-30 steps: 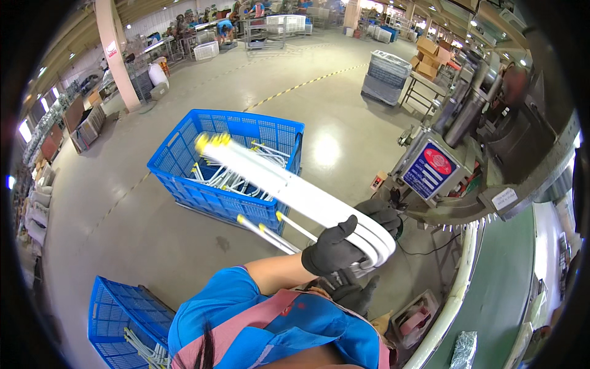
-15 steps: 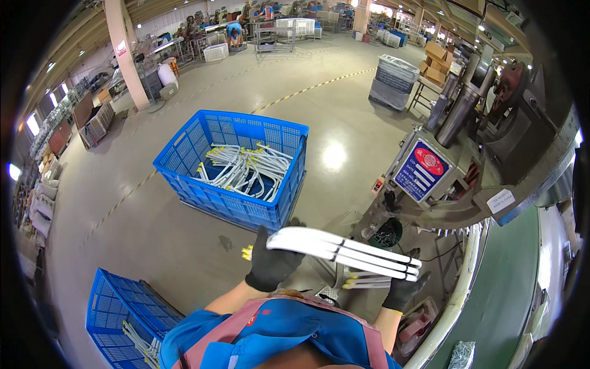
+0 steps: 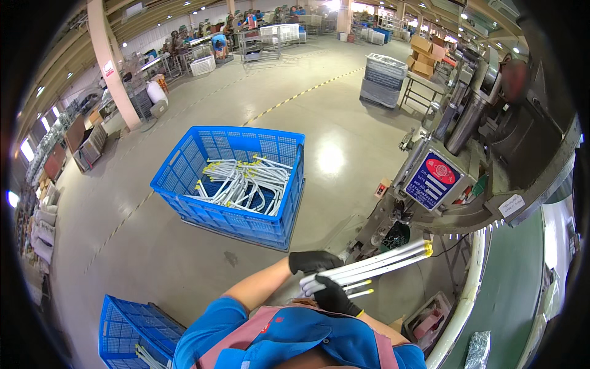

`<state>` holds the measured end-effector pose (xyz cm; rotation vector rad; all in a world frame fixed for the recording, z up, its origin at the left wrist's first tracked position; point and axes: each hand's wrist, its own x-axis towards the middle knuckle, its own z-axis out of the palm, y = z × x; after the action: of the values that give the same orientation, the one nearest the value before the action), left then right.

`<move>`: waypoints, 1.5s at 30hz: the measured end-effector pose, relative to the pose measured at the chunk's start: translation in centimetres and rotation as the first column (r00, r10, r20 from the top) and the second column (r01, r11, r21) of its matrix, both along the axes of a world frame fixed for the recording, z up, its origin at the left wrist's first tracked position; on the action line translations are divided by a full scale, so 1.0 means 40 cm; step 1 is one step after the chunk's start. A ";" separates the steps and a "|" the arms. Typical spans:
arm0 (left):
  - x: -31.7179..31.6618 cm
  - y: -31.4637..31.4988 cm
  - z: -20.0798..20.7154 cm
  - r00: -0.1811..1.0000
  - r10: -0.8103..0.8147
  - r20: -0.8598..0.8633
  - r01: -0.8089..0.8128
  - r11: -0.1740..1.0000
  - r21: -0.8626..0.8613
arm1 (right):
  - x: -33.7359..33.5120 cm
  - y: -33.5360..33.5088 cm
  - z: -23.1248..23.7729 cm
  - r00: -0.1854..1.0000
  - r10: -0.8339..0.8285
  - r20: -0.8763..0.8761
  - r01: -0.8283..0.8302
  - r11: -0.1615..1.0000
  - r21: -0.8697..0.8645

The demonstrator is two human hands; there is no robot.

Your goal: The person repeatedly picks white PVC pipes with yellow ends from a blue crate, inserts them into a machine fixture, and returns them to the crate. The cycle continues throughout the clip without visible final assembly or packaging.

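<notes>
In front of my body I hold a bundle of bent white tubes with yellow ends, which point right toward the machine. My right hand, in a black glove, is closed round the bundle's near-left part. Just beyond it my left hand, also gloved in black, is closed against the far side of the same tubes; its fingertips are partly hidden. Below the bundle, yellow ends of further tubes show. Ahead, a blue crate contains many similar white tubes with yellow ends.
A large metal press machine with a blue-and-red plate stands at the right. Beside it runs a green conveyor belt with a pale edge rail. A second blue crate holds tubes at the lower left. Wrapped stacked crates stand farther off.
The bundle has been turned round: its yellow ends were by my left hand and now point right. My hands, formerly apart at opposite ends, are now close together.
</notes>
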<state>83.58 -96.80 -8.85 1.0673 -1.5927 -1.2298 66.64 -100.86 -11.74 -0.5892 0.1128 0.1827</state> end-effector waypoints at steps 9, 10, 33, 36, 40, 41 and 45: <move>-0.041 0.071 0.037 0.980 0.016 -0.199 0.085 0.868 0.490 | -0.066 -0.017 -0.005 0.891 0.451 -0.039 -0.310 0.545 -0.779; -0.030 0.087 0.045 0.967 0.015 -0.256 0.126 0.841 0.526 | -0.094 -0.043 0.025 0.898 0.439 0.025 -0.217 0.493 -0.843; 0.060 0.249 0.110 0.996 0.060 0.069 -0.088 0.841 0.533 | -0.014 -0.407 0.143 0.526 -0.582 0.620 0.307 -0.549 -0.777; 0.060 0.236 0.110 0.993 0.062 0.096 -0.106 0.815 0.570 | -0.001 -0.420 0.135 0.540 -0.631 0.558 0.078 -0.622 -0.779; 0.087 0.241 0.105 0.993 0.119 0.007 -0.101 0.807 0.582 | 0.022 -0.440 0.160 0.650 -0.431 0.626 0.052 -0.797 -0.602; 0.095 0.239 0.101 0.993 0.121 0.009 -0.105 0.825 0.555 | 0.033 -0.443 0.167 0.621 -0.389 0.680 0.098 -0.822 -0.560; 0.115 0.232 0.082 0.987 0.160 0.020 -0.134 0.748 0.650 | 0.057 -0.447 0.183 0.616 -0.359 0.701 0.128 -0.833 -0.539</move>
<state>88.19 -87.52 -5.57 1.5538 -1.0185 -1.7386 68.93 -118.72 -4.42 -2.6214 0.8565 -1.2577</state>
